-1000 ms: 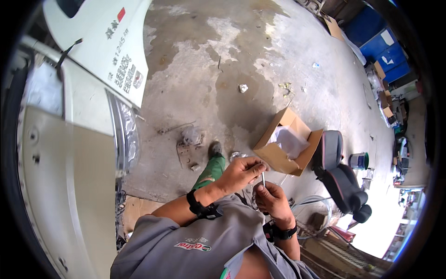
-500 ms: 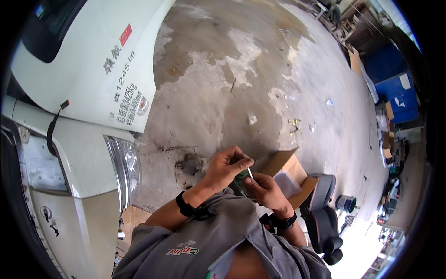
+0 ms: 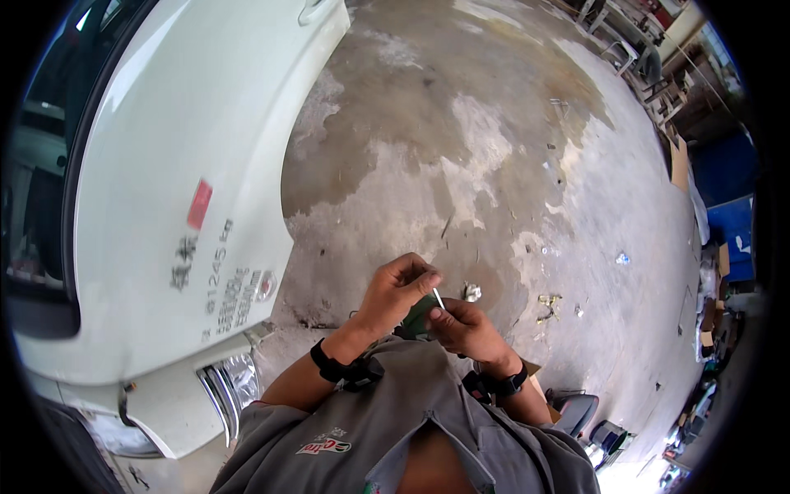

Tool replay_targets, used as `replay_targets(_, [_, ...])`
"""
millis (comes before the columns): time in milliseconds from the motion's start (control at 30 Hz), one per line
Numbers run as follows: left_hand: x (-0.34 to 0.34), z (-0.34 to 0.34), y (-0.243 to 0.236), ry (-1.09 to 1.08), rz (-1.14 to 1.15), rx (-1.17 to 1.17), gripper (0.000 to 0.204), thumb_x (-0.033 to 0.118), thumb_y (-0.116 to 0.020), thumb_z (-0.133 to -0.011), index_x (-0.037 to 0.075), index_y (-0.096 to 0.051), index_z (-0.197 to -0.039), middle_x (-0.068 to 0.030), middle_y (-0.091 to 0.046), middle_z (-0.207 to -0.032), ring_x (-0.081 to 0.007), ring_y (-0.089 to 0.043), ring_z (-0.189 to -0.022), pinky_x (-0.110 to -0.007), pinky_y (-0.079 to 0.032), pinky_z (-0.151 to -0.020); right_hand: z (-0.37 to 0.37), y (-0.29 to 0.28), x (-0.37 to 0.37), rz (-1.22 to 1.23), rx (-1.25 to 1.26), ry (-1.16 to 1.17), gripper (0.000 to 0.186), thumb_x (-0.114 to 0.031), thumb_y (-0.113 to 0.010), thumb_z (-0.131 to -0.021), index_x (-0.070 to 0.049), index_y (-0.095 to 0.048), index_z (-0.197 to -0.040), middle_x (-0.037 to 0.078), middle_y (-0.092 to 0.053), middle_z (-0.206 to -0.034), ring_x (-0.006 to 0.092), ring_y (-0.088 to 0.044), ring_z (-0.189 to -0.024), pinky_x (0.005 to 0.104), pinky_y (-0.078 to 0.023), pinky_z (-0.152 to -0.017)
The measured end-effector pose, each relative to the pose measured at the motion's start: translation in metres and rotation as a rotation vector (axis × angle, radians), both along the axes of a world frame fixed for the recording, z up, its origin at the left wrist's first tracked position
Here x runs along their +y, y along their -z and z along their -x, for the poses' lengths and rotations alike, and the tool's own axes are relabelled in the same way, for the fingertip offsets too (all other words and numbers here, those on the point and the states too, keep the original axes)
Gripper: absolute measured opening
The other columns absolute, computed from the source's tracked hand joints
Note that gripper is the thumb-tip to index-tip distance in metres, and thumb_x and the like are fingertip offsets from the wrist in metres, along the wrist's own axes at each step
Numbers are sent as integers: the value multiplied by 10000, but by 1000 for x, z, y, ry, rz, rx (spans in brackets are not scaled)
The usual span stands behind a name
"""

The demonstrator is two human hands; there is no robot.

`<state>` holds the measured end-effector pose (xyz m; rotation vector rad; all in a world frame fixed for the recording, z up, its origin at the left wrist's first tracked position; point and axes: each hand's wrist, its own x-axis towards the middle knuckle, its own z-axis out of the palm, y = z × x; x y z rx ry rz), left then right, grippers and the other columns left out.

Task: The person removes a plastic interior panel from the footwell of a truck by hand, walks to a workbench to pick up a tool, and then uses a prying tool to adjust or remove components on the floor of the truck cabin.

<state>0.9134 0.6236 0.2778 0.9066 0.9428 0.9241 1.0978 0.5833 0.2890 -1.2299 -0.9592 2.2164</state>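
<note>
My left hand (image 3: 393, 298) is closed, thumb and fingertips pinching the upper end of a thin pale metal rod (image 3: 438, 298). My right hand (image 3: 462, 328), just below and to the right, is closed around the rod's lower part, which its fingers hide. Both hands are held in front of my grey work shirt (image 3: 346, 420). To their left stands a white vehicle door (image 3: 148, 181) with a dark window and blurred lettering, above a chrome-trimmed lamp (image 3: 234, 383) on the body.
Patchy stained concrete floor (image 3: 428, 165) with small scraps spreads ahead. At lower right are a dark vehicle seat (image 3: 578, 412) and a bucket (image 3: 607, 438), partly visible. Blue panels (image 3: 731, 230), cardboard and clutter line the right side; stools and frames stand at upper right.
The view has tilted up and forward, so the door fills more of the left and the box and seat sit lower, mostly hidden. Both hands keep hold of the rod.
</note>
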Motion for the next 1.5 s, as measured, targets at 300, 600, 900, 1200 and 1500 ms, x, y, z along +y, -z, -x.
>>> replay_targets(300, [178, -25, -11, -19, 49, -84, 165, 167, -605, -991, 11, -657, -985, 54, -501, -689, -25, -408, -609, -191, -336, -562, -25, -31, 192, -16, -52, -43, 305, -315, -505, -1046, -36, -606, -973, -75, -450, -666, 33, -379, -562, 213, -303, -501])
replay_targets(600, [366, -53, -7, 224, 42, -110, 169, 177, -599, -989, 29, -679, -999, 73, -477, -679, -25, -390, -607, -195, -318, -551, -45, -28, 342, -50, -129, 175, 334, -336, -521, -1039, -31, -620, -946, -61, -473, -662, 35, -390, -564, 219, -319, -499])
replay_targets(900, [506, -130, -13, 391, 8, -222, 119, 172, -658, -955, 55, -660, -937, 78, -513, -695, -7, -403, -615, -195, -337, -559, -81, -50, 441, -16, -153, 494, 301, -298, -501, -1046, -36, -574, -918, -76, -390, -604, 27, -309, -467, 220, -227, -415])
replay_targets(1200, [631, -239, 4, 507, 55, -260, 213, 195, -541, -1021, 29, -670, -1055, 89, -406, -667, -16, -372, -621, -183, -328, -565, -191, -17, 558, 87, 58, 558, 254, -262, -497, -1050, -45, -578, -946, -59, -392, -604, 31, -303, -475, 213, -213, -416])
replay_targets(1500, [751, -351, 1, 337, 22, -152, 213, 197, -597, -992, 11, -700, -992, 22, -659, -907, -44, -553, -901, -244, -454, -844, -317, -33, 702, -53, -279, 396, 296, -273, -522, -1038, -11, -579, -915, -66, -445, -611, 22, -348, -495, 216, -255, -437])
